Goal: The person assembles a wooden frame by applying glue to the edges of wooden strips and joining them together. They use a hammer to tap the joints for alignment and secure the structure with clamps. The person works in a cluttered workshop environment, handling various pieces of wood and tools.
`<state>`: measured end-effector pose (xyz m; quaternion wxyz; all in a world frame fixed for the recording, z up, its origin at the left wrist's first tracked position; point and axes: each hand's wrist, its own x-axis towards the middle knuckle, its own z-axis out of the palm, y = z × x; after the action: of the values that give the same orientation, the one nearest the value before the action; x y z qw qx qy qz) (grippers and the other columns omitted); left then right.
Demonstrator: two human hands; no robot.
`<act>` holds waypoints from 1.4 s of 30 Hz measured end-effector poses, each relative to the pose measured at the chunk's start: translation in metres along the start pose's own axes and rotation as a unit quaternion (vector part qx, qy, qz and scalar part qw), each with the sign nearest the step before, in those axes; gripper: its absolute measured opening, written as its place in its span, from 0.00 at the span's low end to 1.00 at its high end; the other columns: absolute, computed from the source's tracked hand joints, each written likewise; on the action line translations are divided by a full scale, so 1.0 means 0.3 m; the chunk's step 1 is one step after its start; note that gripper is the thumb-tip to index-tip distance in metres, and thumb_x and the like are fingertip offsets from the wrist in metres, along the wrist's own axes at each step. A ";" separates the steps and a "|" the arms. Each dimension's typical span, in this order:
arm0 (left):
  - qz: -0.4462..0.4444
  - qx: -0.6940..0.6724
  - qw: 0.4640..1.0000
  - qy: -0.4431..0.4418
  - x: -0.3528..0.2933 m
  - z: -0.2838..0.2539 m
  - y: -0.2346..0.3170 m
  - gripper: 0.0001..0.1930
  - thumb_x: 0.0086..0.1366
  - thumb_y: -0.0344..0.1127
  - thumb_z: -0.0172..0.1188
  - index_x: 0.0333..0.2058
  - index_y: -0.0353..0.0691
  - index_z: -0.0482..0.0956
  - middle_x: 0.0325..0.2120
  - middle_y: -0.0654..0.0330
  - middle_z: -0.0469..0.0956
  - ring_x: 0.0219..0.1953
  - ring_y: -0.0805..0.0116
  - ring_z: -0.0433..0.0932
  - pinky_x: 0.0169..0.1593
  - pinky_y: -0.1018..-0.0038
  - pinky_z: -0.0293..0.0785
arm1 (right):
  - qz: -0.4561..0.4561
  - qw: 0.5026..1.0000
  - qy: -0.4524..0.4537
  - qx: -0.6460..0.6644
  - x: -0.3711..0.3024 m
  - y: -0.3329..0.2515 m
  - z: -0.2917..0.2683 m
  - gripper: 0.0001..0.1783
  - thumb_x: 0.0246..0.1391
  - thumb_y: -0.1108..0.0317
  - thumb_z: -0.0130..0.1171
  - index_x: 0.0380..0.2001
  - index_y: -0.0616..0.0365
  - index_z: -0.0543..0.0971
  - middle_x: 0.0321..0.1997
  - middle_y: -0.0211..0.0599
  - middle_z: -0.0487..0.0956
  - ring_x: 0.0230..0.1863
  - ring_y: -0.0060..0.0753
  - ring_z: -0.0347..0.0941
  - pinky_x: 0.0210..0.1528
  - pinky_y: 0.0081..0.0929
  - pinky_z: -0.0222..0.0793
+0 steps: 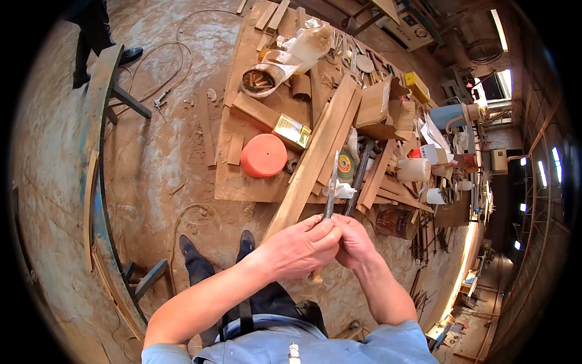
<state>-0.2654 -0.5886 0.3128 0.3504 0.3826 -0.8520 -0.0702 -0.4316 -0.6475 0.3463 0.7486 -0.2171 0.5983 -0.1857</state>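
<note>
Both my hands meet in front of my body, near the edge of the cluttered worktable. My left hand (pixel 306 246) is closed round a chisel (pixel 332 188), whose narrow metal blade points away from me. The light wooden end of its handle shows below that hand. Pressed against the left hand, my right hand (pixel 354 242) has its fingers closed at the chisel's shank; its fingertips are partly hidden. Just beyond the hands lie a long wooden board (pixel 315 158) and a green disc (pixel 345 165). A dark bar (pixel 362 173) runs close to the right hand; whether it touches cannot be told.
On the worktable (pixel 233 188) stand a red round container (pixel 264 156), a cut plastic bottle (pixel 312 45), a yellow-green box (pixel 291 130) and a cardboard box (pixel 373 103). A long narrow bench (pixel 97 133) is at left, a person's legs (pixel 94 36) behind it. Cables cross the floor.
</note>
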 end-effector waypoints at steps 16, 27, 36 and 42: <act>-0.726 0.218 0.649 0.062 -1.722 -0.370 -0.222 0.23 0.57 0.31 0.60 0.52 0.33 0.72 0.49 0.45 0.72 0.52 0.47 0.72 0.56 0.59 0.70 | -0.340 0.441 0.228 -0.799 0.856 -0.374 -0.230 0.24 0.60 0.54 0.51 0.42 0.71 0.77 0.43 0.65 0.76 0.46 0.64 0.73 0.48 0.49 0.68; -0.810 0.154 0.566 0.003 -2.196 -0.418 -0.513 0.32 0.56 0.38 0.65 0.57 0.34 0.67 0.56 0.44 0.69 0.61 0.47 0.65 0.63 0.58 0.63 | -0.224 0.533 0.278 -0.767 0.742 -0.282 -0.051 0.22 0.52 0.59 0.60 0.45 0.65 0.75 0.37 0.59 0.80 0.42 0.61 0.77 0.43 0.48 0.72; -0.800 0.165 0.576 -0.009 -2.142 -0.505 -0.542 0.16 0.57 0.35 0.63 0.41 0.33 0.74 0.40 0.43 0.75 0.46 0.42 0.74 0.48 0.53 0.71 | -0.314 0.551 0.362 -0.683 0.474 -0.206 0.072 0.29 0.51 0.58 0.60 0.50 0.70 0.74 0.44 0.65 0.76 0.50 0.58 0.73 0.54 0.43 0.68; -0.788 0.126 0.602 0.032 -1.995 -0.601 -0.324 0.17 0.57 0.38 0.62 0.42 0.35 0.72 0.38 0.42 0.77 0.42 0.40 0.76 0.45 0.50 0.71 | -0.379 0.650 0.298 -0.587 0.212 -0.095 0.081 0.20 0.52 0.63 0.61 0.43 0.66 0.77 0.40 0.54 0.78 0.43 0.50 0.75 0.48 0.38 0.70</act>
<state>0.1868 -0.2101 0.0840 0.1350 0.9479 -0.2091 -0.1987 -0.3948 -0.7030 0.3147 0.1101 -0.7521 0.6391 -0.1177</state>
